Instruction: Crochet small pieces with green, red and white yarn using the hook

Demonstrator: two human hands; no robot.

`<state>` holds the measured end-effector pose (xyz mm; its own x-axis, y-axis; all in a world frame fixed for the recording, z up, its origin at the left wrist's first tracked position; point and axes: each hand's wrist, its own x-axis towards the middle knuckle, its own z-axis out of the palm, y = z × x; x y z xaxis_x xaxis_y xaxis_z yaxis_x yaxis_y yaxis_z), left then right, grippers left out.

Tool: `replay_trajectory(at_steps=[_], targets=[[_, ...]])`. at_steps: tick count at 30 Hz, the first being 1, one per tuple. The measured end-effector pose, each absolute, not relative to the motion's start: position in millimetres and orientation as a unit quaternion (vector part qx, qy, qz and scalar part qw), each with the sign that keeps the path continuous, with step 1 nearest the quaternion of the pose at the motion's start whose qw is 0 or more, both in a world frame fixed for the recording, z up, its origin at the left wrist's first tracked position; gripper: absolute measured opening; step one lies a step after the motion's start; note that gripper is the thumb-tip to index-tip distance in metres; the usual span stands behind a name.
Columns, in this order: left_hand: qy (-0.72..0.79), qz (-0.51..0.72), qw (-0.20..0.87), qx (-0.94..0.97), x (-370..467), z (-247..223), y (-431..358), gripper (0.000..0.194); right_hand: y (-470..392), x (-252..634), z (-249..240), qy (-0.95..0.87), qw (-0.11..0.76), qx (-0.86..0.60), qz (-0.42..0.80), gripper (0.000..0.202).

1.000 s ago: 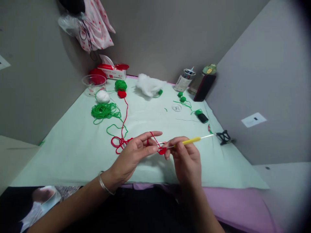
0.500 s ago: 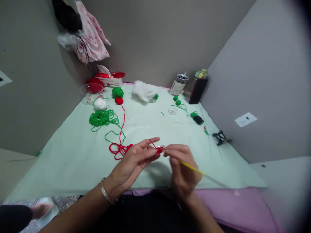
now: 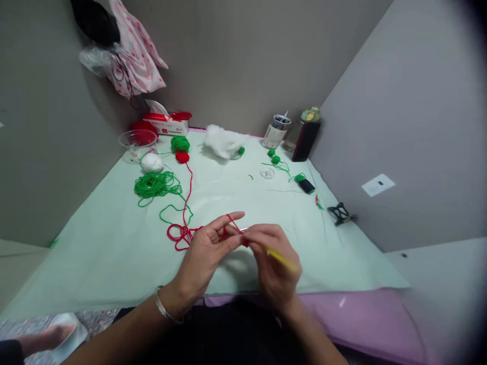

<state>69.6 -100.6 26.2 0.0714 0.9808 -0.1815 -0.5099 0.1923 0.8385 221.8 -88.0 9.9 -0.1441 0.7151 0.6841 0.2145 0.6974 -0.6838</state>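
Observation:
My left hand (image 3: pixel 207 248) pinches a small piece of red crochet work (image 3: pixel 245 243) between thumb and fingers, and red yarn (image 3: pixel 233 221) loops over its raised index finger. In my right hand (image 3: pixel 274 263) is a crochet hook with a yellow handle (image 3: pixel 279 259), its metal tip at the red piece. The fingers of both hands partly cover the work. From the left hand a loose red strand (image 3: pixel 178 233) coils on the table and runs up to a small red yarn ball (image 3: pixel 182 156).
Green yarn (image 3: pixel 155 186), a white yarn ball (image 3: pixel 152 163) and a clear tub (image 3: pixel 137 147) lie left. White stuffing (image 3: pixel 223 142) sits at the back. A can (image 3: pixel 274 133), a bottle (image 3: pixel 304 134), small green pieces (image 3: pixel 276 159) and a black clip (image 3: pixel 341 214) stand or lie right.
My right hand has turned the hook, so its handle points more toward me, and has drawn closer to the left hand. The whole view has shifted slightly.

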Motion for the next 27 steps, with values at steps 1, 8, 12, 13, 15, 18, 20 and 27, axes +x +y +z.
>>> replay_trajectory(at_steps=[1,8,12,13,15,18,20,27], targets=[[0.381,0.559,0.680,0.282,70.8,25.6,-100.4,0.047,-89.2,221.6,7.3,-0.745,0.560,-0.322,0.164,0.035],[0.350,0.533,0.747,0.188,67.3,25.1,-99.9,0.039,-87.0,225.8,10.0,-0.654,0.616,-0.332,0.287,0.030],[0.367,0.546,0.725,0.202,64.5,29.6,-99.8,0.035,-83.1,227.5,18.1,-0.538,0.641,-0.305,0.455,0.018],[0.367,0.549,0.721,0.209,65.0,30.4,-100.3,0.033,-82.5,226.9,18.7,-0.520,0.643,-0.294,0.479,0.016],[0.369,0.556,0.707,0.236,66.8,30.9,-101.8,0.033,-81.9,224.8,18.5,-0.512,0.640,-0.281,0.499,0.015],[0.376,0.569,0.669,0.294,69.2,28.9,-104.4,0.034,-82.0,221.4,17.2,-0.552,0.622,-0.298,0.468,0.017],[0.384,0.567,0.654,0.321,69.8,27.0,-105.3,0.034,-82.5,220.1,17.1,-0.577,0.615,-0.318,0.434,0.020],[0.374,0.576,0.671,0.278,74.9,24.6,-102.5,0.044,-88.7,218.0,17.1,-0.683,0.595,-0.313,0.287,0.032]])
